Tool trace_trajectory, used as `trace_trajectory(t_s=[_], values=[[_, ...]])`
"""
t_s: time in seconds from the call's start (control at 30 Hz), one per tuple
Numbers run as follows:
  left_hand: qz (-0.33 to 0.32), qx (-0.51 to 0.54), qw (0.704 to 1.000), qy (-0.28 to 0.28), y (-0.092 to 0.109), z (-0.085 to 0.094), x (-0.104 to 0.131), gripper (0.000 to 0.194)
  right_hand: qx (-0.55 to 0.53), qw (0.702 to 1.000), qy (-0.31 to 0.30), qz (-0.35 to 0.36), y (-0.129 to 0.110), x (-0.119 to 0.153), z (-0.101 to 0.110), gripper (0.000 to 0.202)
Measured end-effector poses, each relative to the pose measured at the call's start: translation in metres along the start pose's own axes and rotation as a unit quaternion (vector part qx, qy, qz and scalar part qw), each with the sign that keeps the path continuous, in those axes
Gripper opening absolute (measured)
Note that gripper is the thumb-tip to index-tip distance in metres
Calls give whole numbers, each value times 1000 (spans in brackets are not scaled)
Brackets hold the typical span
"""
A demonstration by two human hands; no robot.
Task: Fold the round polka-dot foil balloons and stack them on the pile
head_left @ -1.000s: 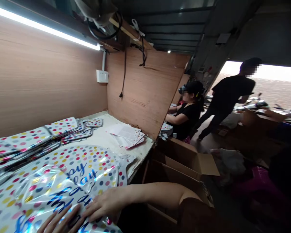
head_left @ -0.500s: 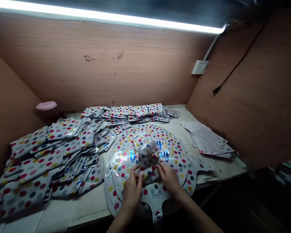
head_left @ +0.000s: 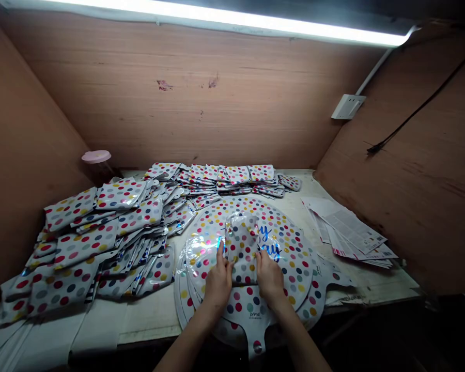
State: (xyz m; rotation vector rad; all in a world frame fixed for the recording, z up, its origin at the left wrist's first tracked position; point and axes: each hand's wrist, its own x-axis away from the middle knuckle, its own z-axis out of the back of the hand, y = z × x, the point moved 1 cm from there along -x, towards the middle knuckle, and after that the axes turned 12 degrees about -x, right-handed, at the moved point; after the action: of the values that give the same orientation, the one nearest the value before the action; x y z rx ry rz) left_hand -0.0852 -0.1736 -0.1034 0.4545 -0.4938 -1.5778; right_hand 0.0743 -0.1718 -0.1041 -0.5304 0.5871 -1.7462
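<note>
A partly folded foil balloon (head_left: 242, 245), white with coloured dots, lies on a stack of flat round foil balloons (head_left: 290, 248) with blue lettering. My left hand (head_left: 218, 281) grips its left edge, index finger stretched along the side and thumb bent in. On the opposite edge, my right hand (head_left: 270, 276) is closed, with its thumb lying along the foil. Below both hands, a balloon's tail (head_left: 257, 336) hangs over the table's front edge. The fingers' undersides are hidden.
Folded dotted balloons are heaped on the left (head_left: 89, 243), and more folded balloons (head_left: 236, 175) line the back. Printed paper sheets (head_left: 349, 232) lie on the right. A pink-lidded container (head_left: 96, 156) stands at the back left. Wooden panels (head_left: 217, 113) enclose the table.
The folded piece, raised and crumpled before, now lies flatter as a neat strip. My left index finger has stretched forward along its edge. The view has shifted, so the scene sits further right.
</note>
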Motion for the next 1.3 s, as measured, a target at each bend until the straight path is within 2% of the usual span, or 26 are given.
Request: trace_trajectory(t_s=[0.07, 0.17, 0.33, 0.43, 0.53, 0.57, 0.63, 0.7, 0.73, 0.8, 0.87, 0.9, 0.97, 1.0, 1.03, 1.07, 1.13, 1.2, 1.27, 1.3], values=[[36, -67, 997, 2, 9, -1, -12, 59, 66, 997, -28, -38, -14, -13, -3, 38], [81, -154, 985, 9, 18, -2, -24, 55, 94, 993, -52, -57, -26, -30, -4, 35], [81, -204, 975, 23, 20, -7, -27, 51, 117, 989, -75, -52, -29, -47, -5, 35], [-1, -259, 963, 66, 17, -13, -18, 53, 132, 987, -79, -36, -35, -44, -5, 34], [-121, -274, 952, 56, 8, -23, -11, 47, 152, 987, -46, -31, -44, -34, -6, 37], [-146, -269, 951, 45, 5, -26, -10, 48, 158, 987, -32, -3, -47, -32, -8, 39], [-168, -261, 950, 21, 1, -28, -10, 55, 160, 978, -49, 123, -55, -36, -15, 44], [-168, -258, 952, 1, -1, -28, -11, 56, 149, 946, -129, 256, -62, -54, -23, 47], [-163, -257, 953, -7, 0, -27, -12, 56, 142, 934, -167, 283, -65, -67, -25, 49], [-153, -254, 955, -13, 0, -25, -13, 55, 138, 937, -196, 254, -69, -96, -24, 56], [-153, -250, 956, -10, -1, -25, -13, 56, 142, 953, -169, 209, -69, -115, -11, 60], [-156, -249, 956, -7, -2, -25, -12, 56, 140, 954, -153, 215, -67, -117, -2, 61], [-164, -245, 956, 1, -5, -27, -11, 56, 120, 936, -156, 291, -53, -101, 18, 56], [-169, -242, 955, 3, -6, -27, -10, 57, 101, 914, -170, 354, -42, -86, 25, 51], [-175, -239, 955, 2, -5, -26, -10, 60, 84, 877, -216, 421, -29, -69, 30, 47], [-180, -236, 955, -7, -5, -24, -10, 66, 72, 852, -242, 459, -15, -53, 32, 47], [-185, -232, 954, -39, -1, -17, -12, 84, 92, 846, -210, 482, 11, -29, 30, 54], [-190, -229, 952, -70, 2, -6, -16, 101, 128, 852, -158, 483, 24, -17, 24, 54], [-214, -221, 947, -88, 0, 9, -19, 104, 134, 851, -122, 493, 27, -10, 22, 50], [-241, -213, 942, -94, -3, 17, -20, 98, 118, 850, -116, 501, 26, -5, 24, 48]])
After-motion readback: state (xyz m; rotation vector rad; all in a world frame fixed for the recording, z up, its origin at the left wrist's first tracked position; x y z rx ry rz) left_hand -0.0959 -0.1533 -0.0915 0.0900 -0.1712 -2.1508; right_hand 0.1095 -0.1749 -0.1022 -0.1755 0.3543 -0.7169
